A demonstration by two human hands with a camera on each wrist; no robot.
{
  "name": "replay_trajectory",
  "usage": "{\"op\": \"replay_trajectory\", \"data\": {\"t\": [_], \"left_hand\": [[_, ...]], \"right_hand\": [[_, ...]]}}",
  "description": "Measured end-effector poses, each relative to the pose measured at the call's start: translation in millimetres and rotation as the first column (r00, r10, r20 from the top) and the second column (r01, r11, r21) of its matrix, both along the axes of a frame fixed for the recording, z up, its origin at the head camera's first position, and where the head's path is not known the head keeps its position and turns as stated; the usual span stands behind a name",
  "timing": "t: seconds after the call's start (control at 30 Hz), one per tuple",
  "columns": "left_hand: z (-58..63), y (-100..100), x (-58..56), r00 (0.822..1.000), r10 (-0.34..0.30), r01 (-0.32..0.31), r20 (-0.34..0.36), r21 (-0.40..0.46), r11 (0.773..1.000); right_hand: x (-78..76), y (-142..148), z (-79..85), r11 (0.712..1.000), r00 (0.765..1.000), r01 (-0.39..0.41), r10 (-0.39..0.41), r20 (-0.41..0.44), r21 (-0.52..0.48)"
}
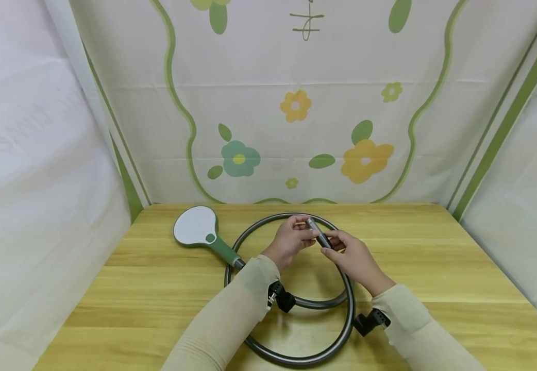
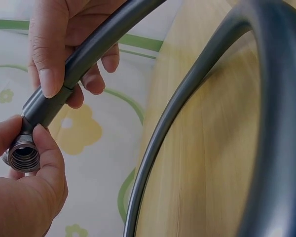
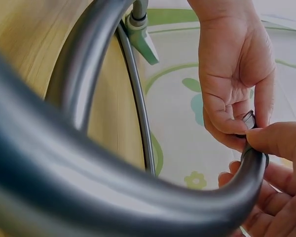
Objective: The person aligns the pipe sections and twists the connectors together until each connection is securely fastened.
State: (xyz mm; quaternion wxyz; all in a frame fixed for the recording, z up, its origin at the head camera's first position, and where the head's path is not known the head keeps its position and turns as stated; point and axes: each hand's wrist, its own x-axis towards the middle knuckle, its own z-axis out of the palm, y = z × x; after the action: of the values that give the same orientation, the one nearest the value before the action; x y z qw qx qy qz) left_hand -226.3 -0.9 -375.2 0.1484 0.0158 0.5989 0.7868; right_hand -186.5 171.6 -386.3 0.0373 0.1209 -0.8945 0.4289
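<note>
A dark grey shower hose (image 1: pixel 349 309) lies looped on the table, with one end raised between both hands. On that end is a metal screw nut (image 2: pixel 24 154); its threaded opening shows in the left wrist view. My left hand (image 1: pixel 291 238) pinches the nut between thumb and finger. Just behind it, my right hand (image 1: pixel 354 258) grips the dark sleeve (image 2: pixel 45 106) at the hose end. A green shower head (image 1: pixel 196 225) with a pale round face rests at the left; the hose's other end meets its handle (image 1: pixel 224 251).
The wooden table (image 1: pixel 435 247) carries the loops, which pass beneath both forearms. Behind it hangs a flowered cloth (image 1: pixel 268 67), and pale cloth sides stand left and right. A small black camera mount (image 1: pixel 370 322) sits on each wrist, close to the hose.
</note>
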Motion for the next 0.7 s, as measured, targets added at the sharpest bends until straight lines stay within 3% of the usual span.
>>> {"op": "replay_trajectory", "data": {"t": [0.7], "left_hand": [[1.8, -0.1, 1.5, 1.000, 0.019, -0.019, 0.015, -0.013, 1.000]], "right_hand": [[-2.2, 0.3, 0.3, 0.998, 0.999, -0.025, 0.027, 0.043, -0.051]]}}
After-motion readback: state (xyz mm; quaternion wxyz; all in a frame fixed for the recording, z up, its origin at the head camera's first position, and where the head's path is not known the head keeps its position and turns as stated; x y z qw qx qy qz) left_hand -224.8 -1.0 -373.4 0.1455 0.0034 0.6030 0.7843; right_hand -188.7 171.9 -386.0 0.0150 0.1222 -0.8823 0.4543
